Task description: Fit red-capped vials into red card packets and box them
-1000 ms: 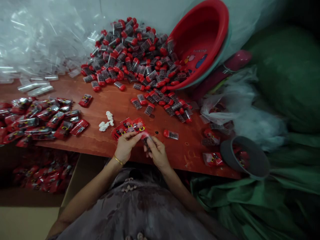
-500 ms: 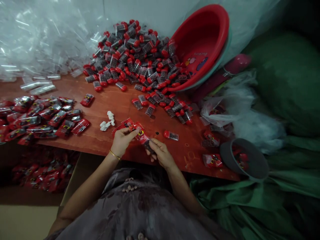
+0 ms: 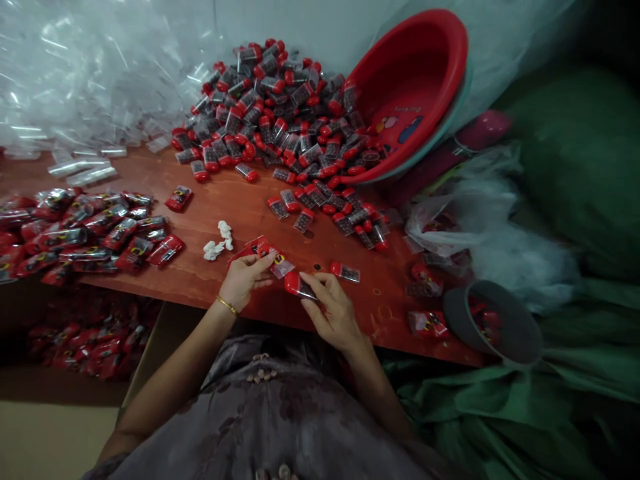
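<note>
My left hand point(image 3: 245, 279), with a gold bangle at its wrist, pinches a small red and clear printed wrapper point(image 3: 282, 265) between thumb and finger. Just to its right, my right hand point(image 3: 334, 312) grips a small clear container with a red cap point(image 3: 294, 285), dark inside, cap end toward the wrapper. The two items are close but appear apart. Beneath and beyond my left fingers lie more flat red wrappers point(image 3: 250, 249). Another red-capped container point(image 3: 345, 272) rests on the table beyond my right hand.
A large heap of red-capped containers point(image 3: 265, 127) spills from a tilted red basin point(image 3: 425, 73). At left are packed red packets point(image 3: 100, 233) and clear sleeves point(image 3: 90, 170). White putty-like lumps point(image 3: 215, 249) lie mid-table. A grey bowl point(image 3: 460, 313) stands at the right edge.
The right hand has drawn slightly right, and the container it holds now shows its red cap, apart from the wrapper. Before, the wrapper reached to the right fingers. The view has shifted slightly.
</note>
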Demonstrator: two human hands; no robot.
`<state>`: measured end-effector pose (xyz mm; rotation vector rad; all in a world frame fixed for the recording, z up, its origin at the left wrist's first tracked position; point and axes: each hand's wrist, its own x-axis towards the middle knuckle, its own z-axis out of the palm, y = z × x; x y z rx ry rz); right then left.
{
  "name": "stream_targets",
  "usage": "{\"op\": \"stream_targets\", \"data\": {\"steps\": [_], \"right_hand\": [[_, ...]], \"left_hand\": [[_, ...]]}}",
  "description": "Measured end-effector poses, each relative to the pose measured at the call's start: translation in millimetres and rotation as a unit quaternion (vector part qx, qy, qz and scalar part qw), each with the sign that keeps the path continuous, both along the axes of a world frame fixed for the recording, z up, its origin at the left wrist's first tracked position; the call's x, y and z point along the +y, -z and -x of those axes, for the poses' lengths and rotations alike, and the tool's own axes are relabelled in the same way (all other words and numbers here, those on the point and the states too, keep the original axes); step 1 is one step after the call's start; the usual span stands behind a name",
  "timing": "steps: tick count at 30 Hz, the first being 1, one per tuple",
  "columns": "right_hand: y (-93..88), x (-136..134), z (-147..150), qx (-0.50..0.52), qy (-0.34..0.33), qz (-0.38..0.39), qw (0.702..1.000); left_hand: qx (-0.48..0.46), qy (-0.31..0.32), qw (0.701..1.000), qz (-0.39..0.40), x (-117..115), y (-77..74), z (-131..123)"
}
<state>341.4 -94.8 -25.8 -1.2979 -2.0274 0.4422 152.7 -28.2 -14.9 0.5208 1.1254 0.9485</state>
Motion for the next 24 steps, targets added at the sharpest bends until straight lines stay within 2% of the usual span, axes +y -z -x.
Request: {"op": "stream_targets", "data": {"steps": [4,7,12,20,24], "right_hand": [[8.1,5.3,-0.8,-0.048,0.001,-0.038,0.998],[13.2,8.0,0.8,-0.04,0.005,-0.051,0.998],[16.1,10.6,9.3,0.033,0.035,-0.071,0.996],[20.1,16.2,30.7,0.077,0.098,-0.054,0.991],[19.8,16.2,35.1,0.104,0.092,-0.028,0.99]], "left_hand": [[-0.012,0.027,0.999,0.012,-0.1,-0.8,3.5],[-0.001,0.043,0.999,0.007,-0.9,-0.8,4.8],[0.006,0.019,1.0,-0.015,-4.4,0.2,-1.1],[-0.054,-0.031,0.998,-0.002,-15.8,7.2,-19.3],[-0.073,-0.019,0.997,-0.003,-16.4,8.4,-18.8]]}}
